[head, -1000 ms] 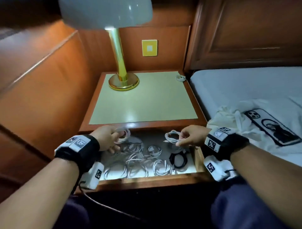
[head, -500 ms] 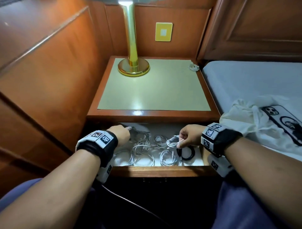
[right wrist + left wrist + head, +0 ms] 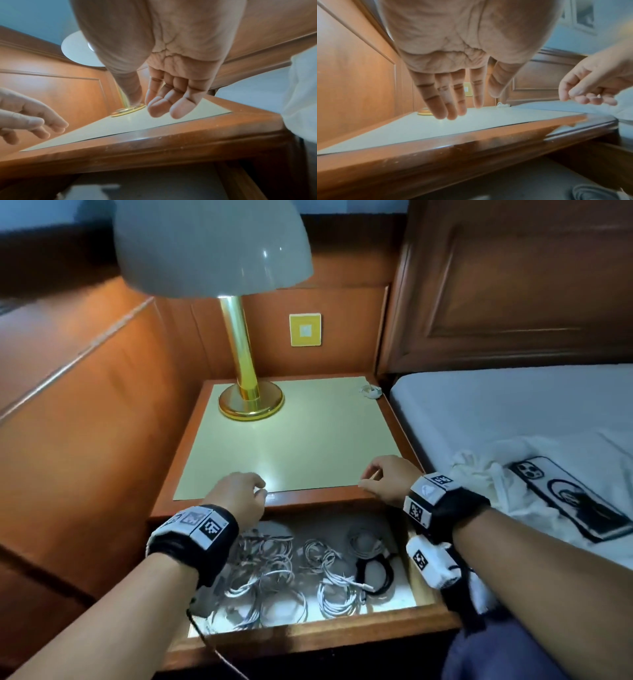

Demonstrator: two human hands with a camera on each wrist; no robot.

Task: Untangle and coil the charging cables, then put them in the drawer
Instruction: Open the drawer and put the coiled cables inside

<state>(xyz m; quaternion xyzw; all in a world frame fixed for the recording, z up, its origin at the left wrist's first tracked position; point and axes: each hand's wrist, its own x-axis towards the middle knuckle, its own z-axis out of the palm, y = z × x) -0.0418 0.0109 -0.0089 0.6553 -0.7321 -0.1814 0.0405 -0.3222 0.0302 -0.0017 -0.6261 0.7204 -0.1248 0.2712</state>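
Note:
The nightstand drawer (image 3: 308, 633) stands pulled out, holding several coiled white cables (image 3: 281, 573) and one black coil (image 3: 375, 571) at its right. Another small white cable (image 3: 370, 391) lies at the back right corner of the nightstand top. My left hand (image 3: 239, 494) hovers over the front edge of the top, fingers relaxed and holding nothing (image 3: 452, 102). My right hand (image 3: 383, 477) hovers over the same edge further right, loosely curled and holding nothing (image 3: 164, 102).
A gold lamp (image 3: 250, 402) with a grey shade stands at the back left of the nightstand top (image 3: 291, 446). To the right is a bed (image 3: 513, 412) with a white cloth (image 3: 486, 474) and a phone (image 3: 568, 498). Wood panelling closes in the left side.
Both hands have let go of their cable coils in the drawer and risen to the front edge of the nightstand top. The head view has tilted upward.

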